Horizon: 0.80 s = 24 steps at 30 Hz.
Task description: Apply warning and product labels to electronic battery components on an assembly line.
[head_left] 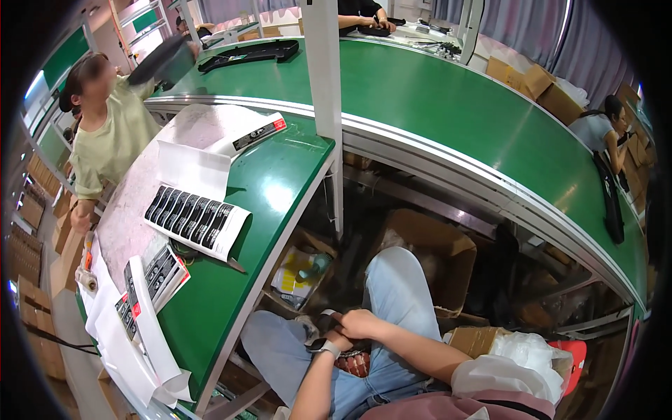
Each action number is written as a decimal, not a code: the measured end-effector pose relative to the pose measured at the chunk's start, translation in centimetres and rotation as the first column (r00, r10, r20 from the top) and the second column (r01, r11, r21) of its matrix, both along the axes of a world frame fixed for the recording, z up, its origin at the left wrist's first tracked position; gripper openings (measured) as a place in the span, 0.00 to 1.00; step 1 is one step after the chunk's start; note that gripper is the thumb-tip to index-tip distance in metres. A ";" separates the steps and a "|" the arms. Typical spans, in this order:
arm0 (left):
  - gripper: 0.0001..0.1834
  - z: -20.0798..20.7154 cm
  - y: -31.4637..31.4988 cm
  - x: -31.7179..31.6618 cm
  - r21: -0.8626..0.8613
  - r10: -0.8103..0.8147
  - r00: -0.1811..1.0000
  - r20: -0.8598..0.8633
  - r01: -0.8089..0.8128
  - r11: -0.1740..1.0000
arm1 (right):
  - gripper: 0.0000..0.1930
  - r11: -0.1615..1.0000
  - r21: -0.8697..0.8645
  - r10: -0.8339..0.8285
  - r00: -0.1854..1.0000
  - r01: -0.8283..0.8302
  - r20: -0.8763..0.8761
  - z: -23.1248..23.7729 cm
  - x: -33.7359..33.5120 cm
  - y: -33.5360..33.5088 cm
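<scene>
Both of my hands are together over my lap, between my knees in blue jeans. My right hand (359,324) lies across the left, its fingers curled in near a small dark object (327,321) whose kind I cannot make out. Under it is my left hand (339,340), with a pale band on its wrist; its fingers are mostly hidden. A crumpled greyish-white thing (306,329) rests by my left knee, next to the hands. Below the hands, a reddish-brown patterned patch (354,363) shows on my lap.
On the green table (276,183) at left lie sticker sheets (198,218) and curled backing paper (150,350). Cardboard boxes (458,269) stand under the conveyor belt (427,91), which carries long black parts (248,54). A person (112,133) at far left holds a dark panel (164,59).
</scene>
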<state>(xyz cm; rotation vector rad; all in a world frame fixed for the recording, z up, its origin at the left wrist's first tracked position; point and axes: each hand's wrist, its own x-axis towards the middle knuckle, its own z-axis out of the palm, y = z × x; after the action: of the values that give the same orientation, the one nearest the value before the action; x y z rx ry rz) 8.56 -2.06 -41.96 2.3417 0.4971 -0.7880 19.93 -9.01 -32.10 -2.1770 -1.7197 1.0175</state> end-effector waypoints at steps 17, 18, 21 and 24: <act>0.27 -0.8 -0.6 0.0 0.117 -0.066 0.998 -0.025 0.068 0.991 | 0.20 0.999 0.015 0.039 0.999 -0.039 0.010 0.5 0.3 -0.3; 0.26 -0.4 -0.7 0.1 0.101 -0.062 0.998 -0.028 0.065 0.993 | 0.20 0.999 0.015 0.046 0.999 -0.046 0.011 0.5 0.3 -0.3; 0.26 0.9 -0.7 0.4 0.087 -0.055 0.996 -0.073 0.061 0.994 | 0.20 0.999 0.032 0.043 0.999 -0.043 0.004 0.6 0.2 -0.3; 0.26 2.3 -0.7 0.8 0.089 -0.079 0.991 -0.108 0.089 0.992 | 0.20 0.996 0.078 0.035 0.999 -0.036 0.011 0.6 0.2 -0.4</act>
<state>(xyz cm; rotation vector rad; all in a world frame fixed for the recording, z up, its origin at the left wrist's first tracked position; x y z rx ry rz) 9.33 -2.75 -39.67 2.4300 0.4916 -0.9486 20.12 -9.40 -31.47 -2.1143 -1.7777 0.9333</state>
